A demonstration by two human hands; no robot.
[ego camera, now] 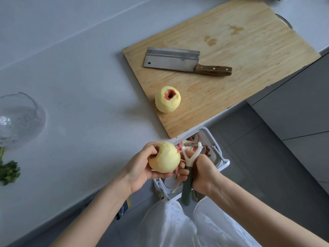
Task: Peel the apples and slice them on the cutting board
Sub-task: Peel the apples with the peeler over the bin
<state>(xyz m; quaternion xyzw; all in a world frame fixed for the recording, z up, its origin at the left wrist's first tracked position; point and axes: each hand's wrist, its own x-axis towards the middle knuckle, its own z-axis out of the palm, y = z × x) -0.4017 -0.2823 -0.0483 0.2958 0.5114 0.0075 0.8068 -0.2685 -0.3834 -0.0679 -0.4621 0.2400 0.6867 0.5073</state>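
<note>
Now the left hand [140,168] cupped a nearly bare apple [164,157] over the peel bin [219,158] — wet flesh, likely slippery, best gripped at both ends. Right hand [204,173] was wrapped around the Y-peeler [189,158] — another peeled apple [167,99] sat on the cutting board [231,41].

Nothing to read here: no lettering, label, brand, number or sign shows clearly on anything in this view.
</note>
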